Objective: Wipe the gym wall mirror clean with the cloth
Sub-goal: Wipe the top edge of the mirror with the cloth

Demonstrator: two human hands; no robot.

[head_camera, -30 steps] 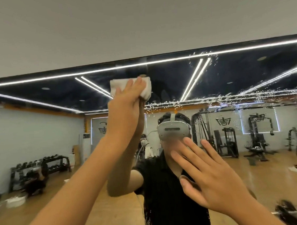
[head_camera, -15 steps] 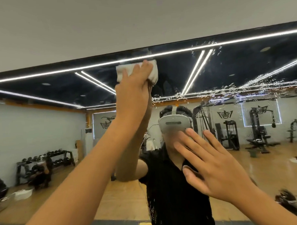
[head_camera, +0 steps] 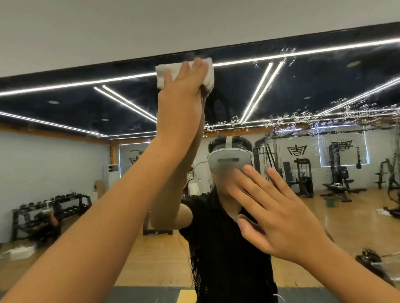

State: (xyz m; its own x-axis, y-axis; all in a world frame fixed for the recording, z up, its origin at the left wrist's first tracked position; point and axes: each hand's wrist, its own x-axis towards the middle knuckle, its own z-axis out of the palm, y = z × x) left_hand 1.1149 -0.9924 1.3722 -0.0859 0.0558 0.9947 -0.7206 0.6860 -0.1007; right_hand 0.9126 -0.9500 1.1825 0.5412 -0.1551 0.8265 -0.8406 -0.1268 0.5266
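Observation:
The gym wall mirror (head_camera: 306,87) fills most of the view, its dark top edge running just below the white wall. High up, just under that edge, my left hand (head_camera: 180,101) presses a folded white cloth (head_camera: 162,76) flat to the glass with its fingers stretched over it; the thumb is hidden. My right hand (head_camera: 275,221) rests lower and to the right with its fingers spread and straight against the mirror, holding nothing. A band of water droplets (head_camera: 330,116) streaks the glass to the right of the cloth.
The white wall (head_camera: 188,21) lies above the mirror. The glass reflects me in a black shirt, a dumbbell rack (head_camera: 50,210) at the left, weight machines (head_camera: 339,168) at the right and a wooden floor.
My left hand has slid the cloth upward on the glass, from below the light-strip reflection to just under the mirror's top edge. My right hand has stayed spread in the same place.

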